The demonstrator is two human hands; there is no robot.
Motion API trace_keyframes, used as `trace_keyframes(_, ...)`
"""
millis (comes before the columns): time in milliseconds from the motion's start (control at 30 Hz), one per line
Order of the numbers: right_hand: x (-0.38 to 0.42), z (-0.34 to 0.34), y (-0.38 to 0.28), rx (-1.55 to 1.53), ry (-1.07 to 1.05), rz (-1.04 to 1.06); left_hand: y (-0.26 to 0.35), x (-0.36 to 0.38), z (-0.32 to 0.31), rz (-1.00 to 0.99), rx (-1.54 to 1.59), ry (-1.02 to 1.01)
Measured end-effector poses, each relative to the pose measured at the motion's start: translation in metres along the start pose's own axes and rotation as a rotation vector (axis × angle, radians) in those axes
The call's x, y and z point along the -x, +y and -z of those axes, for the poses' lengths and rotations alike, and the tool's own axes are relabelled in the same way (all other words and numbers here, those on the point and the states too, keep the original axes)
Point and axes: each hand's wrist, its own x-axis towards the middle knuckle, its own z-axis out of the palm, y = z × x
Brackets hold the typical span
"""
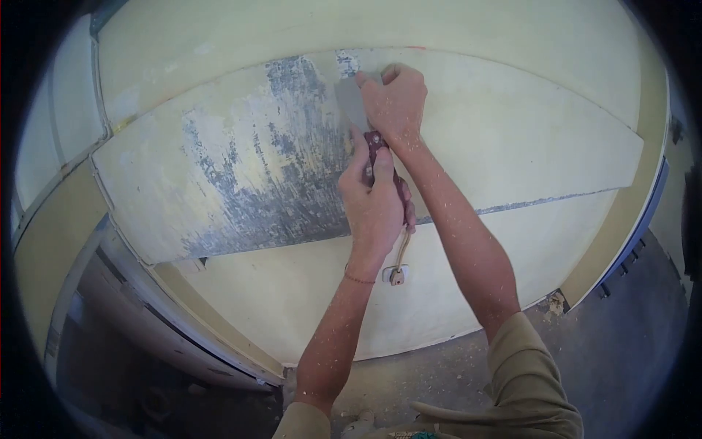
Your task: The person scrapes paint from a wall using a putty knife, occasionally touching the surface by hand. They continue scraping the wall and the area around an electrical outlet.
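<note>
A paint scraper (352, 102) with a broad grey blade and a dark red handle lies against the wall panel (512, 132), handle end lower. My left hand (371, 208) is closed around the handle, with the thumb along it. Higher up, my right hand (398, 102) is closed with its fingers at the blade's right edge; part of the blade is hidden behind it. Left of the blade, a scraped patch (270, 161) shows grey and streaky where the pale paint is rubbed away. Small pale flakes dot both forearms.
Below the panel, a wall socket (396, 275) has a plug and a cord rising from it. A dark opening with a framed edge (183, 322) lies at lower left. Debris sits in the floor corner (556, 301) at right. The panel's lower edge (541, 201) juts out.
</note>
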Motion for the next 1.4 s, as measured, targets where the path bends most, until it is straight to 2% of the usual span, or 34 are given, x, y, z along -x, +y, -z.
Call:
trace_keyframes(67,-0.016,-0.003,-0.003,0.087,0.027,0.094,-0.003,-0.009,-0.007,-0.128,-0.054,0.011)
trace_keyframes(100,-0.034,-0.008,-0.004,0.124,0.035,0.18,0.008,-0.015,-0.012,-0.122,-0.046,0.017)
trace_keyframes(167,-0.07,-0.011,-0.027,0.225,0.158,0.247,0.043,-0.026,-0.023,-0.174,-0.007,-0.039)
trace_keyframes(200,-0.067,-0.004,-0.027,0.236,0.145,0.239,0.045,-0.022,-0.023,-0.158,-0.003,-0.031)
trace_keyframes(267,-0.072,0.016,-0.039,0.131,0.099,0.164,0.056,-0.022,-0.029,-0.169,-0.047,-0.113)
trace_keyframes(333,-0.041,0.034,-0.036,0.101,-0.082,0.06,0.041,0.005,-0.027,-0.202,-0.082,-0.139)
trace_keyframes(400,-0.008,0.04,-0.015,0.044,-0.221,0.007,0.024,0.026,-0.027,-0.075,0.011,-0.028)
trace_keyframes(433,0.007,0.045,-0.011,0.028,-0.294,-0.013,0.02,0.029,-0.026,-0.074,0.009,-0.027)
trace_keyframes(467,0.013,0.047,-0.012,0.025,-0.299,-0.016,0.016,0.033,-0.024,-0.061,-0.019,-0.018)
trace_keyframes(533,0.018,0.05,-0.014,-0.08,-0.341,-0.175,0.013,0.034,-0.021,-0.047,-0.055,-0.008)
trace_keyframes(667,0.023,0.032,-0.022,-0.135,-0.297,-0.123,0.009,0.029,-0.013,-0.061,-0.026,0.071)
trace_keyframes(733,0.02,0.019,-0.017,-0.057,-0.249,-0.147,0.008,0.022,-0.006,-0.069,-0.029,0.079)
trace_keyframes(833,0.018,0.002,-0.003,-0.018,-0.159,-0.139,0.006,0.012,0.002,-0.011,-0.033,0.034)
trace_keyframes(967,0.021,0.001,-0.006,-0.019,-0.174,-0.18,-0.001,0.009,0.011,-0.024,0.006,0.008)
trace_keyframes(1033,0.017,-0.009,-0.002,-0.165,-0.049,-0.106,0.007,0.007,0.014,-0.012,-0.015,-0.005)
trace_keyframes(1100,-0.008,-0.012,-0.023,-0.054,-0.078,-0.01,0.033,-0.009,0.009,-0.063,-0.035,-0.04)
trace_keyframes(1133,-0.033,-0.021,-0.032,0.039,-0.022,0.007,0.044,-0.03,0.01,-0.054,-0.037,-0.035)
trace_keyframes(1200,-0.042,-0.022,-0.043,0.147,0.01,0.006,0.063,-0.062,0.012,-0.192,-0.019,-0.218)
trace_keyframes(1267,-0.061,-0.008,-0.071,0.037,-0.057,-0.056,0.069,-0.04,-0.004,-0.208,-0.033,-0.165)
trace_keyframes(1300,-0.053,-0.001,-0.061,0.027,-0.07,0.067,0.069,-0.022,-0.011,-0.208,-0.036,-0.089)
trace_keyframes(1333,-0.036,0.01,-0.054,-0.022,-0.101,0.06,0.06,-0.005,-0.012,-0.217,-0.029,-0.093)
trace_keyframes(1400,-0.004,0.026,-0.036,-0.113,-0.173,-0.015,0.038,0.02,-0.009,-0.078,0.012,-0.03)
